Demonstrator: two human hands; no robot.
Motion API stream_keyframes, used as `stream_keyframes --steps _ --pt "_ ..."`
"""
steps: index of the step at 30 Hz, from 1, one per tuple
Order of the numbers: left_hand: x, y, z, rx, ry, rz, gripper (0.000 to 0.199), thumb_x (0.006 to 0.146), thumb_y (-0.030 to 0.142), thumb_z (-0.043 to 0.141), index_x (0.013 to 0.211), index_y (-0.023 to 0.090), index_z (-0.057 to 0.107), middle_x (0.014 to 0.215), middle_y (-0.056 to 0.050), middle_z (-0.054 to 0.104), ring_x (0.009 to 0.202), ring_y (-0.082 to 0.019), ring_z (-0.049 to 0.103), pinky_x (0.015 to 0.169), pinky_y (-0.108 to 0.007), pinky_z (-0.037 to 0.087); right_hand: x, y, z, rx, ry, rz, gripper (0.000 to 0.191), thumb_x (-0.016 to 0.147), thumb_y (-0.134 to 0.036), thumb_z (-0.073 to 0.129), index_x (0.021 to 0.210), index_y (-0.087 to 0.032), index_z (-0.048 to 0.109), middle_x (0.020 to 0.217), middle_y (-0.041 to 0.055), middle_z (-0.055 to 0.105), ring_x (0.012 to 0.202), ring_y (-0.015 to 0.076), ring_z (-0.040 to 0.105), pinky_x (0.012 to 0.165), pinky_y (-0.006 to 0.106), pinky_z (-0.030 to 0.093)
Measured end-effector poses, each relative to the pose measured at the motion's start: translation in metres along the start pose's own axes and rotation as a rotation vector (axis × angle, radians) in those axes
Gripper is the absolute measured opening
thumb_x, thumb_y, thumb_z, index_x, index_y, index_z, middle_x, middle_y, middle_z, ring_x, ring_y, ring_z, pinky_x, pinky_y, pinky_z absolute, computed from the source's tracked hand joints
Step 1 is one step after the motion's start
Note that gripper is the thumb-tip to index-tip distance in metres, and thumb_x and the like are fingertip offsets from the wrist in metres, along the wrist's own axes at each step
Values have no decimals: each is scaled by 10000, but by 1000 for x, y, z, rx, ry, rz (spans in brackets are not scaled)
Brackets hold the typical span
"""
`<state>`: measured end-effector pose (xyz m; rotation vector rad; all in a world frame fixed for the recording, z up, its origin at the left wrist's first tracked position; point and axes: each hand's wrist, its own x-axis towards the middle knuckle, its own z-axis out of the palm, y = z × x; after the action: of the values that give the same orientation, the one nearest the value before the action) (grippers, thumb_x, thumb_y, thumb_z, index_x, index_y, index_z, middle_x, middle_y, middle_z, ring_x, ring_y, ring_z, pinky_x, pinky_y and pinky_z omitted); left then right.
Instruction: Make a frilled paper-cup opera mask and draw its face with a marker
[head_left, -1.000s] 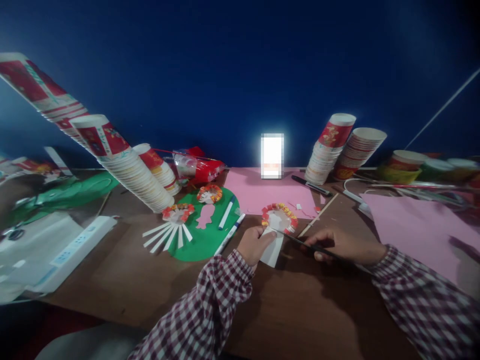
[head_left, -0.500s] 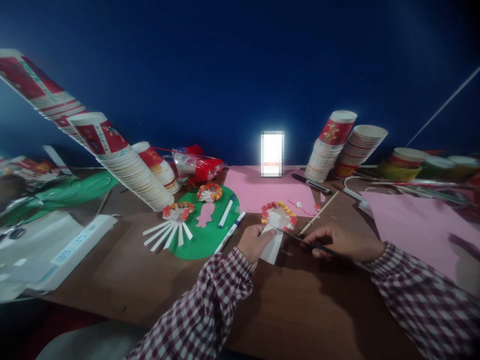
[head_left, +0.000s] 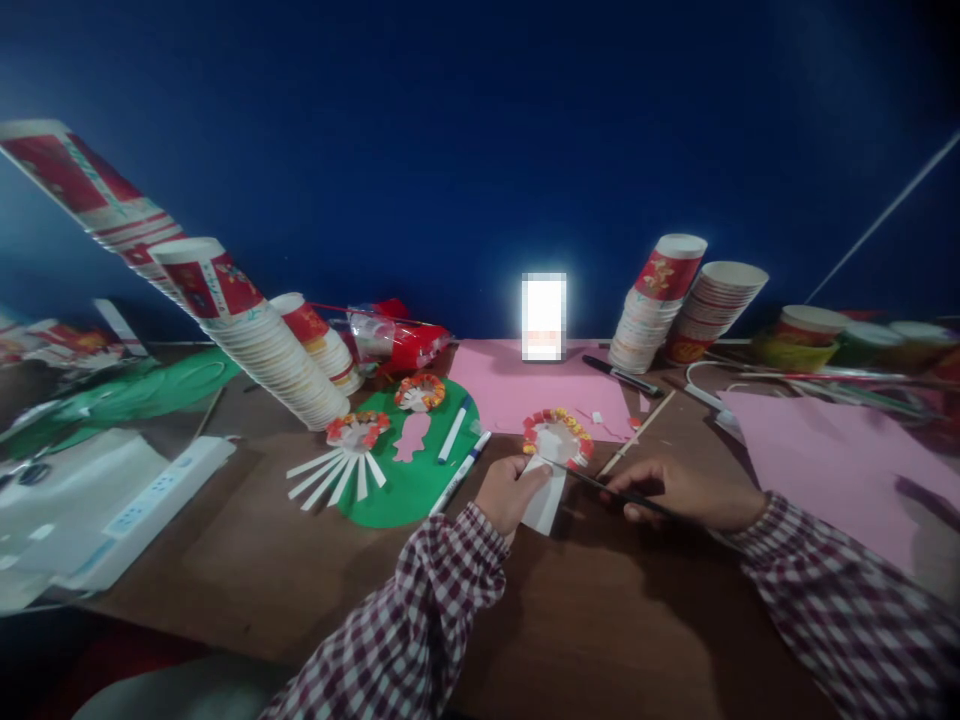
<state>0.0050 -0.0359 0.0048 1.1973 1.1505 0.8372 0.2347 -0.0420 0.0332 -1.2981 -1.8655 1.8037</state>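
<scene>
My left hand, fingers closed, pinches a cut paper cup piece. A curled red, yellow and white rim tops the piece, and a broad white strip hangs below my thumb. In my right hand is a thin dark pointed tool; its tip lies against the white paper just beside my left thumb. Whether it is a blade or a pen I cannot make out. Left of my hands, a fanned cup piece with white strips and a smaller one rest at a green paper.
Tall stacks of paper cups lean at the left and back right. Pink sheets lie behind and at the right. Markers, a pink fish-shaped cutout, a wooden stick and a power strip are on the table.
The whole view has shifted slightly, with things sitting a little lower in it. Both hands keep their hold, and the tool's tip stays at the paper.
</scene>
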Motion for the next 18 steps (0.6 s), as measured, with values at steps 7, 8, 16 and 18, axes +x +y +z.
stream_keyframes --steps 7,8,16,18 --pt "4 -10 0 -73 -43 -28 380 674 437 593 800 83 649 645 -27 568 573 -110 461 527 -212 352 1 2 0 28 -31 11 399 675 -429 644 965 -155 632 643 2 569 502 83 488 474 203 384" --pt "4 -11 0 -80 -47 -30 386 668 441 597 807 85 650 649 -29 572 575 -113 467 525 -212 354 1 2 0 19 -31 6 403 675 -433 642 966 -155 631 657 6 573 514 87 495 478 204 389" --pt "5 -13 1 -107 -62 -26 388 681 434 590 818 75 645 636 -35 562 552 -108 459 525 -218 357 0 -4 1 -29 -26 -22 407 667 -441 644 958 -157 646 697 12 587 529 82 480 496 205 393" --pt "5 -12 0 -100 -57 -20 384 676 432 595 803 74 644 624 -29 552 546 -103 448 521 -216 351 0 -6 1 -48 -18 -26 393 669 -440 640 945 -160 653 682 12 587 529 87 477 489 206 381"
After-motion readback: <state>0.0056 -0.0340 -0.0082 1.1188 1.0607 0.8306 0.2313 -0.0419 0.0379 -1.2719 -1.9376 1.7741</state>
